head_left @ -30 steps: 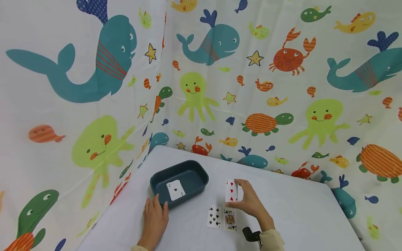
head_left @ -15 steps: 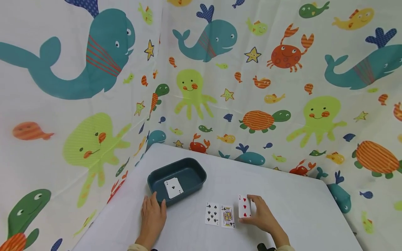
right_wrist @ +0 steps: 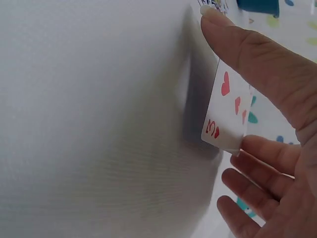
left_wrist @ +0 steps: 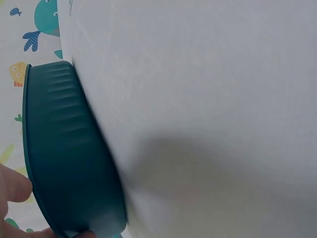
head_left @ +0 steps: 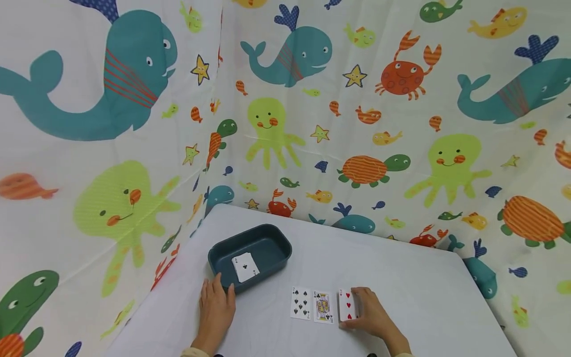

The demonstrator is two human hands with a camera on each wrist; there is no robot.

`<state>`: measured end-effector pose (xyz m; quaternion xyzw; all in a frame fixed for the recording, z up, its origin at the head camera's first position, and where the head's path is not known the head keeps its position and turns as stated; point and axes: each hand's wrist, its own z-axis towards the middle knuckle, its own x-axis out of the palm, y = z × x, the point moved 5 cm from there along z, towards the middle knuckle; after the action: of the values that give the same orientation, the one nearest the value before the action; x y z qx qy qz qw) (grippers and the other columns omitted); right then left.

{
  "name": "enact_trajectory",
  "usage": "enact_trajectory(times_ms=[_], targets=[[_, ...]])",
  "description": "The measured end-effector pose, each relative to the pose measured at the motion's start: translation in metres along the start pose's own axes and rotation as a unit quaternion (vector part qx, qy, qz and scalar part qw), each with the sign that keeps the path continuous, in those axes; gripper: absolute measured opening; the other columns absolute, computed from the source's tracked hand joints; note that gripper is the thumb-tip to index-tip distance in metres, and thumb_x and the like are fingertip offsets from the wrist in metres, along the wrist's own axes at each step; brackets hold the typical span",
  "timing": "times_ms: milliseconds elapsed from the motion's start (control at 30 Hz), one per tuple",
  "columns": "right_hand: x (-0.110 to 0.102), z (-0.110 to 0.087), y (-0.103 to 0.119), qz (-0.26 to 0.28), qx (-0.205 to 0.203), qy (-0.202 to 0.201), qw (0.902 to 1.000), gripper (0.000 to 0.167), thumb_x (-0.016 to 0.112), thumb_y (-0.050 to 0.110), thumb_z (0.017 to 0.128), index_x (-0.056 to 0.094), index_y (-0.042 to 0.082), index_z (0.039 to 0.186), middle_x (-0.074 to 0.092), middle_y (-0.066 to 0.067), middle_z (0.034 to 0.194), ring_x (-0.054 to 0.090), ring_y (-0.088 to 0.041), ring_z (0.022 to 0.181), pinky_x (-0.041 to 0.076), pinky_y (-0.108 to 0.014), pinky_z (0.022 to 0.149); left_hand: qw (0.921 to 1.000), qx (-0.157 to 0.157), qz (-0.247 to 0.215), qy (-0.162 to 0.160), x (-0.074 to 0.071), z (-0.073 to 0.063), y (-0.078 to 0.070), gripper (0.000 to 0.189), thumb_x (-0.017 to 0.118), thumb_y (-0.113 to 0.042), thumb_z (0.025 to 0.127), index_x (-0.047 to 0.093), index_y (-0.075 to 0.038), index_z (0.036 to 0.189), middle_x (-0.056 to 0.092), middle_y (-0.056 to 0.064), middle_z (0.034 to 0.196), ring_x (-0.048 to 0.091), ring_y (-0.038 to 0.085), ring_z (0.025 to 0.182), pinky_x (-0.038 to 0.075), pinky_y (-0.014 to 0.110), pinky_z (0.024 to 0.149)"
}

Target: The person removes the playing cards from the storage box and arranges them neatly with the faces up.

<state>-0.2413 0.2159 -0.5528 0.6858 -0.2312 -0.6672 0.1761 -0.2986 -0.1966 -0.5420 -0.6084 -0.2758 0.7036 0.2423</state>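
My right hand (head_left: 369, 311) holds a three of hearts playing card (head_left: 347, 305) by its edges, low over the white table. Up close in the right wrist view, the thumb is at one end of the card (right_wrist: 227, 106) and the index fingertip at the other, the rest of the fingers spread apart. Left of it, a seven of spades (head_left: 301, 303) and a king (head_left: 323, 307) lie face up side by side. My left hand (head_left: 215, 307) rests at the near left corner of a dark teal tray (head_left: 282, 250), fingertips at the rim. Inside the tray lies a card with one central club (head_left: 245, 267).
White cloth covers the table (head_left: 401, 267). A curtain (head_left: 303, 158) printed with sea animals hangs behind and to the left. In the left wrist view, the tray's ribbed outer wall (left_wrist: 69, 139) stands on the cloth.
My right hand has carried the three of hearts rightward and down, from above the king to beside it. My left hand stays at the tray; the head view has shifted slightly.
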Motion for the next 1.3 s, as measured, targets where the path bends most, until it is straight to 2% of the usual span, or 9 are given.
enact_trajectory(times_ms=[167,467,700,967,1167,1300], targets=[[0.003,-0.002,0.001,-0.008,-0.013,-0.007,0.9999,0.102,0.102,0.043,0.052,0.058,-0.004,0.131,0.058,-0.016,0.132,0.053,-0.036,0.125,0.044,-0.056,0.109,1.0,0.001,0.002,-0.003,0.001,-0.001,0.002,0.057,0.053,-0.017,0.104,0.033,0.019,0.145,0.039,0.042,0.145,0.018,0.059,0.145,0.017,0.07,0.117],[0.003,-0.004,0.0,-0.03,-0.013,-0.016,0.9993,0.097,0.101,0.043,0.052,0.06,-0.001,0.128,0.058,-0.016,0.13,0.053,-0.036,0.122,0.047,-0.055,0.106,1.0,0.006,-0.005,-0.002,0.001,-0.001,0.001,0.058,0.053,-0.018,0.105,0.033,0.018,0.145,0.037,0.043,0.146,0.018,0.059,0.145,0.017,0.071,0.116],[0.005,-0.006,0.0,-0.032,-0.015,-0.019,0.9992,0.096,0.101,0.044,0.053,0.06,0.0,0.128,0.058,-0.015,0.13,0.053,-0.036,0.121,0.047,-0.055,0.105,0.9996,0.02,-0.007,-0.018,0.0,-0.002,-0.001,0.056,0.055,-0.017,0.104,0.035,0.019,0.144,0.04,0.044,0.143,0.021,0.06,0.144,0.019,0.072,0.115],[0.005,-0.008,-0.001,-0.029,-0.021,-0.022,0.9991,0.093,0.101,0.043,0.052,0.06,0.002,0.125,0.058,-0.016,0.129,0.053,-0.037,0.122,0.046,-0.056,0.105,0.9998,0.015,-0.007,-0.012,0.0,-0.005,-0.001,0.057,0.054,-0.016,0.104,0.034,0.019,0.144,0.039,0.043,0.143,0.02,0.06,0.144,0.019,0.072,0.115],[0.001,-0.006,0.003,-0.023,-0.006,-0.014,0.9996,0.099,0.097,0.049,0.06,0.057,0.001,0.136,0.055,-0.019,0.135,0.051,-0.039,0.126,0.045,-0.06,0.106,0.9999,0.001,-0.016,0.001,0.002,-0.007,0.001,0.058,0.053,-0.017,0.104,0.032,0.018,0.145,0.037,0.043,0.146,0.017,0.059,0.146,0.016,0.071,0.116],[-0.006,0.003,0.016,-0.01,-0.021,-0.024,0.9994,0.101,0.093,0.05,0.067,0.052,0.0,0.143,0.051,-0.021,0.142,0.047,-0.041,0.132,0.044,-0.062,0.107,0.9999,-0.003,-0.017,0.002,0.003,-0.009,0.002,0.058,0.053,-0.018,0.105,0.032,0.018,0.146,0.036,0.042,0.147,0.016,0.059,0.146,0.015,0.071,0.117]])
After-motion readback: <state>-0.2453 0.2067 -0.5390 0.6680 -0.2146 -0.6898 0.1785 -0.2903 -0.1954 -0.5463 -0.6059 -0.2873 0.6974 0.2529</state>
